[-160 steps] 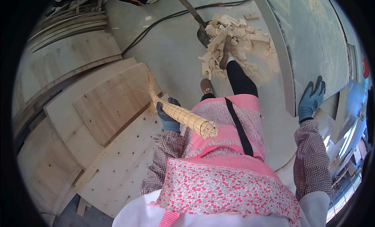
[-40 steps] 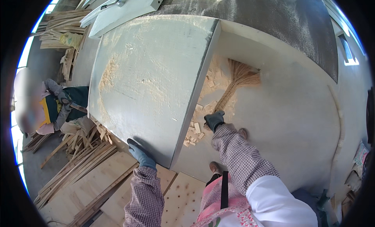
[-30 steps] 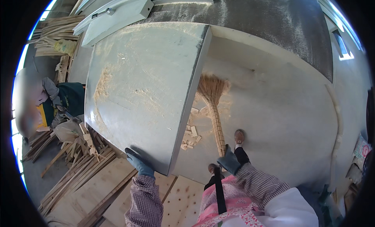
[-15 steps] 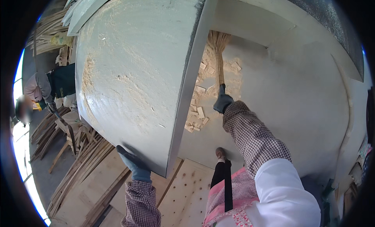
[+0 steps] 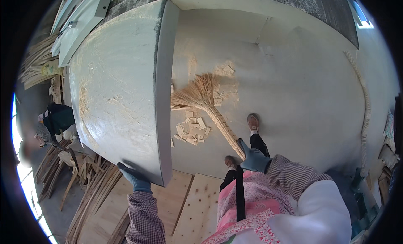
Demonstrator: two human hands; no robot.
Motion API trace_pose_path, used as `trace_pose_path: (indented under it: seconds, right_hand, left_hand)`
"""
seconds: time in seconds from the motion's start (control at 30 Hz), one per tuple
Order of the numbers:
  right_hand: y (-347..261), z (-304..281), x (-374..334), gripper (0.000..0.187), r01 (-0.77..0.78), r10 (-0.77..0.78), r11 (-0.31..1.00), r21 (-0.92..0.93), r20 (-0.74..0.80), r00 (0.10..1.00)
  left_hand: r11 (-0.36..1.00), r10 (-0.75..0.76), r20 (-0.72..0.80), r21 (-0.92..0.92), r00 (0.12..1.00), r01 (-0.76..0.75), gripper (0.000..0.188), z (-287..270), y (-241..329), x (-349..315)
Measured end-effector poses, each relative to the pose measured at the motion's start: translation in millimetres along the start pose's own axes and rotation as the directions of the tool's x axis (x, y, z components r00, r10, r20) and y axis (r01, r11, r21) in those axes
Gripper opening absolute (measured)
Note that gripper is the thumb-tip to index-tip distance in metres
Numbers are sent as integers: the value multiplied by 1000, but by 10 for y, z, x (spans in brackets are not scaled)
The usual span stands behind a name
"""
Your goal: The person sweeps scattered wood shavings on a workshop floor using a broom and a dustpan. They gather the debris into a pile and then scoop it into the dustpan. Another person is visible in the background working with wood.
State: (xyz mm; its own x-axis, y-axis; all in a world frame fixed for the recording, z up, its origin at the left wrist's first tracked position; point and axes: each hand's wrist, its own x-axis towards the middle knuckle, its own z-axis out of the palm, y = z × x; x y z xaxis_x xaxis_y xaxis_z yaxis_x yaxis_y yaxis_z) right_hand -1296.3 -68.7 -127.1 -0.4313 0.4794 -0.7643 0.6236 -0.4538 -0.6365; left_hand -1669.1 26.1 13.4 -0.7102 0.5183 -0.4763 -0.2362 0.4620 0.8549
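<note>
A long straw broom (image 5: 219, 119) slants across the floor, its handle end in my gloved right hand (image 5: 253, 157), which is closed around it. The fanned bristles (image 5: 195, 93) lie over sawdust and wood scraps beside the machine table. Several small wood offcuts (image 5: 194, 128) are heaped on the floor just below the bristles. My left hand (image 5: 135, 177), in a blue-grey glove, rests at the near corner of the pale metal table (image 5: 121, 63), fingers stretched along its edge. Sawdust (image 5: 84, 102) streaks the tabletop. Part of the bristle fan is hidden by the table's side.
Long wood strips (image 5: 94, 193) and flat wooden panels (image 5: 200, 206) lie at lower left. Another person (image 5: 58, 122) bends beyond the table's left side. A ridged hose (image 5: 364, 101) runs down the right wall. My shoes (image 5: 253, 122) stand on the grey floor.
My right hand has drawn the broom back toward me, and its bristles have swung nearer, fanning out to the left. One foot has stepped forward. My left hand remains at the table corner.
</note>
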Motion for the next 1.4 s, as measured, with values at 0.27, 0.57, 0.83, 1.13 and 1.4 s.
trace_pose_path:
  seconds: [0.27, 0.57, 0.83, 1.13, 1.4]
  right_hand:
    - [-779, -801, 977, 82, 42, -37, 999, 29, -136, 990]
    - [-1412, -880, 2791, 72, 58, -103, 984, -170, -268, 958]
    - [-511, -564, 1741, 76, 113, -90, 917, -382, 79, 993]
    - [-249, -756, 248, 78, 255, -247, 967, 4, -222, 943]
    - [-875, -1086, 1128, 76, -119, 167, 977, 177, -292, 942]
  left_hand:
    - [1000, -18, 11, -18, 1000, 18, 67, 14, 25, -69]
    - [998, 28, -32, 56, 999, -26, 70, 39, -10, -2]
    - [998, 64, -63, -2, 996, -64, 66, 91, 54, -117]
    - [978, 201, -200, 93, 959, -186, 64, 157, -9, -46]
    - [971, 219, -207, 139, 953, -193, 69, 229, 51, -83]
